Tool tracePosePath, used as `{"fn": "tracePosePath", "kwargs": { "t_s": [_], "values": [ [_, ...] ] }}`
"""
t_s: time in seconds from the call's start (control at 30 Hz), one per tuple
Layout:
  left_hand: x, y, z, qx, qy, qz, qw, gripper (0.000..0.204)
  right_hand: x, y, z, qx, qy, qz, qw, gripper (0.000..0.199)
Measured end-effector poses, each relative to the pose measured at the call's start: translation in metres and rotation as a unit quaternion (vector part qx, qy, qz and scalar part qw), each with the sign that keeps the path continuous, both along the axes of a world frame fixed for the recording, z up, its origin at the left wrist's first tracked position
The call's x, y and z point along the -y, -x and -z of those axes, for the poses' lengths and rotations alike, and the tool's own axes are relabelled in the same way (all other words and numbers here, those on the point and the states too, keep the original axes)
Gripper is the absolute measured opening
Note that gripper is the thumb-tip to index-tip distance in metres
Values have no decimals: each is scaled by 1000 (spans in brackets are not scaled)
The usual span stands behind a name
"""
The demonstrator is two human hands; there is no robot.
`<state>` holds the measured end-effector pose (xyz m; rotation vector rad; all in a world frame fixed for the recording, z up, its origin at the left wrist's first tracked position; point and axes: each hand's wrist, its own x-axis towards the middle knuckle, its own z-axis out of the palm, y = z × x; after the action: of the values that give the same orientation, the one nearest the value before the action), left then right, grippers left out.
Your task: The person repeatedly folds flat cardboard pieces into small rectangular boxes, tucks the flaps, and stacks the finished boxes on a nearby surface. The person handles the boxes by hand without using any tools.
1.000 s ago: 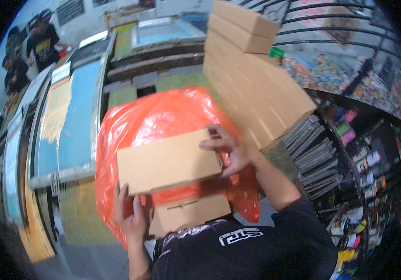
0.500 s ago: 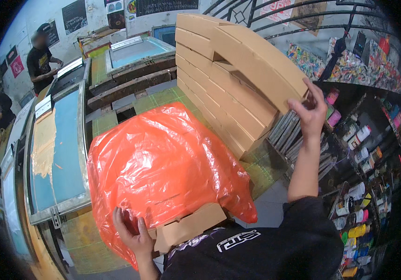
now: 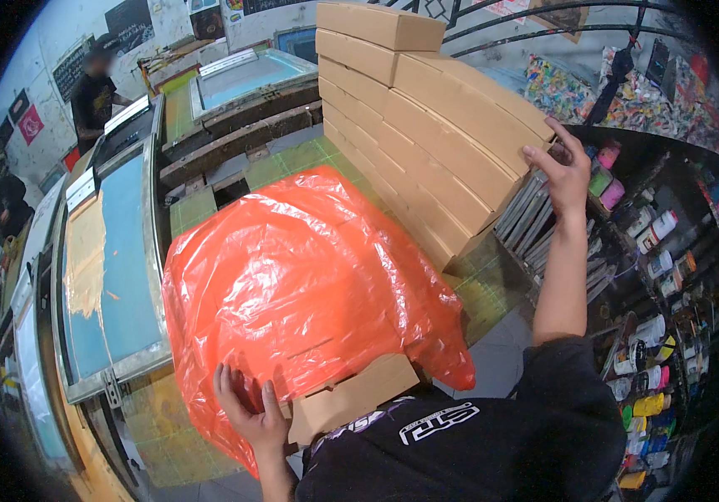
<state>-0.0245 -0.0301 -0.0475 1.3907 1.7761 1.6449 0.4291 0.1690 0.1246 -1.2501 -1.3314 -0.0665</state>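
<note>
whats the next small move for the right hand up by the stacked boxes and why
Probably bring the right hand back down to the orange bag. It rests open against the end of the stacked boxes and holds nothing, while the left hand alone steadies the bag, with a flat box poking out below.

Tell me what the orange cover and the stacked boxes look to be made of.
Orange cover: thin plastic film, glossy, by its crinkles, bright glints and box edges showing through. Boxes: likely plain cardboard, matte tan, with sharp folded edges and flat lids. The left hand rests on the film; the right hand touches the stack.
</note>
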Motion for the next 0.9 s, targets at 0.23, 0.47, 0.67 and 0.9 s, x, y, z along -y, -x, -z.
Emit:
{"fn": "tracePosePath", "kwargs": {
  "t_s": [0.23, 0.47, 0.67, 0.9],
  "values": [
    [0, -1, 1, -22, 12, -11, 1000, 60, 4, 5, -4, -69, 22, -50, 996, 60],
    [0, 2, 3, -35, 13, -9, 999, 60, 5, 5, -1, -70, 23, -55, 996, 60],
    [-1, -2, 1, -15, -5, -3, 1000, 61, 9, 8, -2, 19, 10, 0, 1000, 62],
    [3, 11, -8, -113, 29, 92, 989, 62, 7, -1, 10, 11, -61, 94, 994, 75]
  ]
}}
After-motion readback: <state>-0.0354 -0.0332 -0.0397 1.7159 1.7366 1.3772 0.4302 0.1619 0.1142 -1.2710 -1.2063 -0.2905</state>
